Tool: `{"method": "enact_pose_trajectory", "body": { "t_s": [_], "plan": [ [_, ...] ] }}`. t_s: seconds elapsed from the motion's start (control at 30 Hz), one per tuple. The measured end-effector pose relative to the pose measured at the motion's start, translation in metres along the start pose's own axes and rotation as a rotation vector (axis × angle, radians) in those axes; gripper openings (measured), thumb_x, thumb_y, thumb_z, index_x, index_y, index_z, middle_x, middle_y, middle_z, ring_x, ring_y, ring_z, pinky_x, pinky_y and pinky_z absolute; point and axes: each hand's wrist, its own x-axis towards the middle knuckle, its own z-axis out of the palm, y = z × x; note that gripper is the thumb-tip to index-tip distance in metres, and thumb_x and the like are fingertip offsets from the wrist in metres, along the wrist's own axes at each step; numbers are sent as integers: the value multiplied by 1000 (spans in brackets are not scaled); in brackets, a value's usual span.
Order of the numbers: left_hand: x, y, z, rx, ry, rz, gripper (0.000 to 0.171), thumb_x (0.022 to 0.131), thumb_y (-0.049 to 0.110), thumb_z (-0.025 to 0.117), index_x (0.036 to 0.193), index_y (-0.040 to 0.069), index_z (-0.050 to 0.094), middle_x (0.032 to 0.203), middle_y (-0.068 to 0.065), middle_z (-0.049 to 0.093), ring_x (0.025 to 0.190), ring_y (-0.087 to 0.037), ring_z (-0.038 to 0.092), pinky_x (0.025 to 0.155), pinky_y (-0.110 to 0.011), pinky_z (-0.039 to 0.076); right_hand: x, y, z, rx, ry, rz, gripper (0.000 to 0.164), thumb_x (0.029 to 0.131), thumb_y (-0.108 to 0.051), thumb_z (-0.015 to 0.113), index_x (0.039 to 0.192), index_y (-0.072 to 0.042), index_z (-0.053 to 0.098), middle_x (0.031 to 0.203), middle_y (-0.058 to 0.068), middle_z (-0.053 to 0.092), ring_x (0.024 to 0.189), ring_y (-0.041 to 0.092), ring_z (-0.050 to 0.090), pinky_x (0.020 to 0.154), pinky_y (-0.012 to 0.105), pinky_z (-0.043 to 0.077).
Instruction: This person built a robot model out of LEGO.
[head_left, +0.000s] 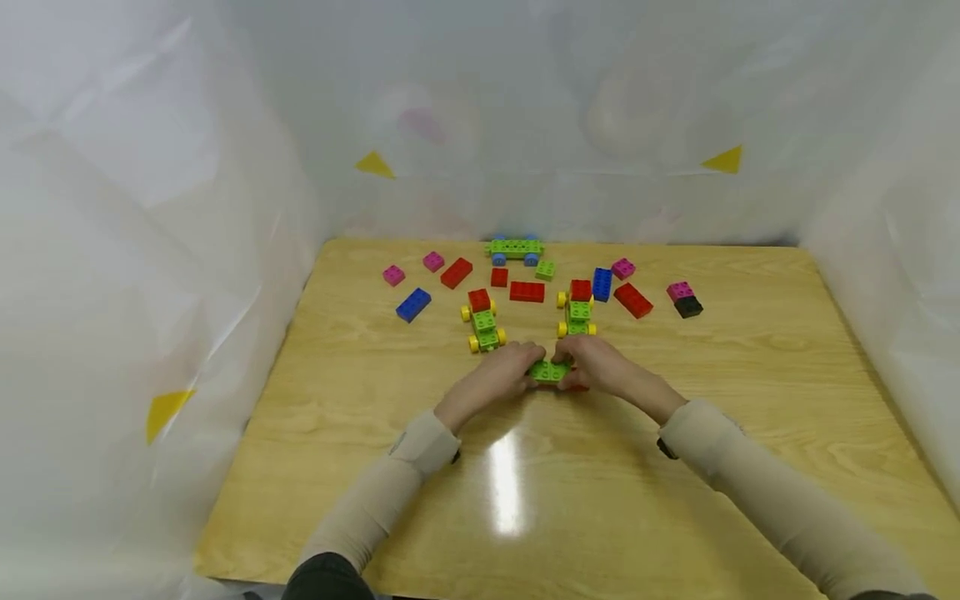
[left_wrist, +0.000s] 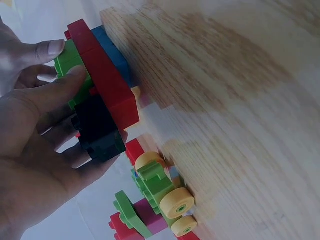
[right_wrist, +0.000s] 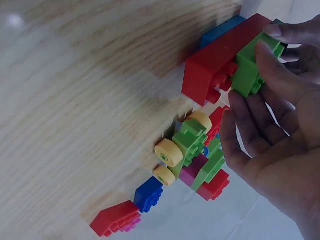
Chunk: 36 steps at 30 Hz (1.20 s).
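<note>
A small block stack is between both hands near the middle of the table: a green brick [head_left: 550,372] on a long red brick [right_wrist: 220,55], with a blue brick [left_wrist: 111,54] underneath. Beside the green brick, a black brick [left_wrist: 97,125] sits on the red one's left end. My left hand [head_left: 501,372] grips the green brick, thumb on its near side, other fingers behind the black brick. From the other side, my right hand [head_left: 600,367] pinches the green brick between thumb and fingers. Parts of the stack are hidden by the fingers in the head view.
Two yellow-wheeled block cars, one left [head_left: 484,321] and one right [head_left: 579,312], stand just beyond the hands. A green base with blue wheels [head_left: 515,247] is at the table's back edge. Loose red, blue, pink and green bricks lie around; a pink-and-black pair [head_left: 685,300] lies right.
</note>
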Motion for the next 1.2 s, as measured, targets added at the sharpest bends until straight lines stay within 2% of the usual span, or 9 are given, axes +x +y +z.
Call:
{"method": "enact_pose_trajectory", "body": {
  "t_s": [0.17,0.37,0.57,0.77,0.83,0.9,1.03,1.1,1.2],
  "plan": [
    [-8,3,7,-12,14,-12,19,90,15,69,106,11,61,96,0,62,83,-14,55,75,-27,46,-5,-6,10,-14,-23,17,29,71,-15,86,92,-6,67,89,3,66,75,14,57,67,33,52],
    [-7,9,15,8,69,-39,19,85,14,72,102,9,64,93,-1,62,80,-15,56,72,-27,47,-13,-5,11,-33,5,-7,30,72,-15,85,91,-7,64,91,3,66,73,14,55,64,31,49],
    [-3,14,16,119,103,-50,26,88,23,71,108,6,69,92,-3,58,78,-16,56,69,-27,47,-14,0,4,-42,31,-18,29,72,-13,85,93,-7,65,91,2,66,76,16,57,68,35,51],
    [-6,10,20,201,126,-70,29,88,29,72,110,10,69,97,-2,60,83,-17,60,73,-29,49,-19,3,0,-35,48,-20,30,88,-25,71,111,-6,67,105,5,67,91,20,62,79,41,52],
    [-7,9,21,204,129,-66,29,87,29,73,109,11,69,98,-2,60,83,-17,60,73,-29,50,-25,7,-11,-15,114,8,32,93,-28,66,115,-5,67,106,7,67,93,22,63,80,44,52],
    [-8,9,23,211,134,-62,29,87,30,73,109,11,69,97,-1,60,83,-17,59,72,-28,50,-32,17,-26,-12,232,51,31,96,-27,62,115,-3,67,104,9,68,91,24,63,78,46,52],
    [-9,11,22,219,134,-70,28,88,30,72,108,11,68,98,-1,60,84,-17,59,72,-30,50,-46,59,-56,-87,500,177,27,97,-20,59,110,2,67,97,17,68,83,32,63,67,50,51],
    [-9,12,20,223,133,-77,27,88,29,71,108,12,67,99,-1,59,85,-17,58,73,-31,50,-53,83,-65,-124,564,299,28,98,-21,57,111,3,65,99,21,66,82,35,62,64,51,50],
    [-8,14,17,233,130,-77,26,89,29,70,108,12,67,101,-2,59,87,-18,58,74,-33,51,-63,114,-71,-177,560,466,35,98,-23,58,117,6,61,105,26,62,84,40,61,60,53,49]
  ]
}}
